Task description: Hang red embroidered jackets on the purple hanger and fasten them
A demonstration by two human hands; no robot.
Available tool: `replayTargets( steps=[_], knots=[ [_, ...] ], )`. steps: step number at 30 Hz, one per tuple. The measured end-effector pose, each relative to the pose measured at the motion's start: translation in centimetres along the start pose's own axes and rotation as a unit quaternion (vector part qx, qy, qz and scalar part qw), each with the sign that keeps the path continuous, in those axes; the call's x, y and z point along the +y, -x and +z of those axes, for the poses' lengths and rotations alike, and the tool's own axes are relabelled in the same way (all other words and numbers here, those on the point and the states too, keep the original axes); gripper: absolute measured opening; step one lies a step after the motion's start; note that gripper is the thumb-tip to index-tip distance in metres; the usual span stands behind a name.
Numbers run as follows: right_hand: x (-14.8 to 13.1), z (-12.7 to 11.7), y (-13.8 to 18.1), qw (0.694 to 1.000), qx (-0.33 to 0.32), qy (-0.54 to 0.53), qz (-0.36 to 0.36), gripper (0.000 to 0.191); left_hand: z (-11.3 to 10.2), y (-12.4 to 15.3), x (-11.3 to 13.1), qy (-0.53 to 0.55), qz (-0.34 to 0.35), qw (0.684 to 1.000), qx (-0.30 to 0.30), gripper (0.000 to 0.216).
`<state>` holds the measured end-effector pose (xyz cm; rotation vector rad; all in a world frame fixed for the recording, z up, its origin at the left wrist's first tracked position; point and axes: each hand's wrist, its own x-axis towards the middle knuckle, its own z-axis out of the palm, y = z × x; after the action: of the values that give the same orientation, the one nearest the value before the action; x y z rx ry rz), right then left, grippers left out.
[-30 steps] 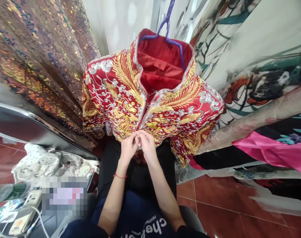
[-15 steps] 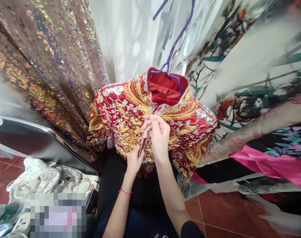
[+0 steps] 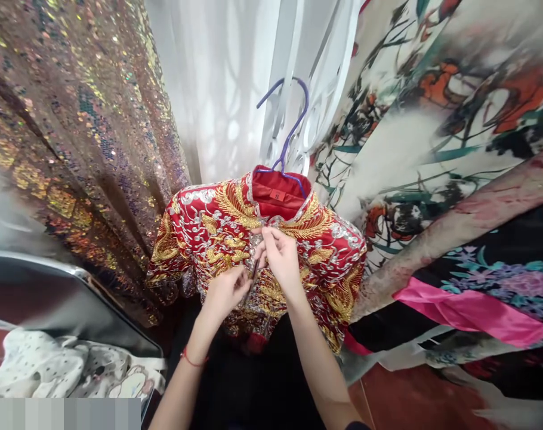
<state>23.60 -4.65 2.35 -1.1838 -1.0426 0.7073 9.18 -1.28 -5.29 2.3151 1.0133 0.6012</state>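
Observation:
A red jacket (image 3: 209,230) thick with gold and silver embroidery hangs on a purple hanger (image 3: 286,134) in front of me, its red lining and a small size tag showing at the collar. My right hand (image 3: 280,257) pinches the front opening just below the collar. My left hand (image 3: 224,289) pinches the left front edge slightly lower, a red thread bracelet on its wrist. Both hands' fingers are closed on the fabric at the centre seam.
A sequinned brown-gold fabric (image 3: 74,137) hangs at the left. White sheer cloth (image 3: 218,89) is behind the hanger. Printed floral fabrics and a pink strip (image 3: 468,307) hang at the right. A dark case edge (image 3: 52,298) and white dotted cloth (image 3: 52,367) lie at lower left.
My hands have moved up from the jacket's lower hem to the front opening near the collar. The view has tilted upward, so the whole hanger hook now shows.

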Motion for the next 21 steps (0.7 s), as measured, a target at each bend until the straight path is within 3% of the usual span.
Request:
replayTargets(
  steps=[2,4,7,11,15,18,21],
  knots=[
    [-0.1,-0.7,-0.1,0.996,-0.002,0.084,0.015,0.05,-3.6,-0.7,1.9,-0.013,0.087,0.989,0.119,0.013],
    [-0.7,-1.3,0.2,0.981,0.022,0.192,-0.014,0.055,-6.6,-1.8,3.9,-0.075,0.17,0.956,0.228,0.03],
    [-2.4,-2.1,0.9,0.93,0.071,0.328,-0.15,0.047,-10.0,-4.1,6.2,-0.18,0.264,0.897,0.306,0.05],
    [-5.1,-4.0,0.4,0.827,0.134,0.43,-0.338,0.024,-12.4,-7.0,7.0,-0.246,0.322,0.874,0.269,0.045],
    [-6.9,-6.7,-0.9,0.73,0.145,0.546,-0.384,0.025,-13.4,-8.4,6.5,-0.265,0.315,0.883,0.225,0.026],
    [-7.0,-8.8,-1.4,0.716,0.079,0.571,-0.394,0.029,-13.3,-8.7,6.0,-0.253,0.298,0.897,0.205,0.015],
    [-6.2,-10.0,-1.7,0.739,0.035,0.545,-0.395,0.02,-12.9,-8.5,5.6,-0.233,0.276,0.909,0.207,0.012]
  ],
)
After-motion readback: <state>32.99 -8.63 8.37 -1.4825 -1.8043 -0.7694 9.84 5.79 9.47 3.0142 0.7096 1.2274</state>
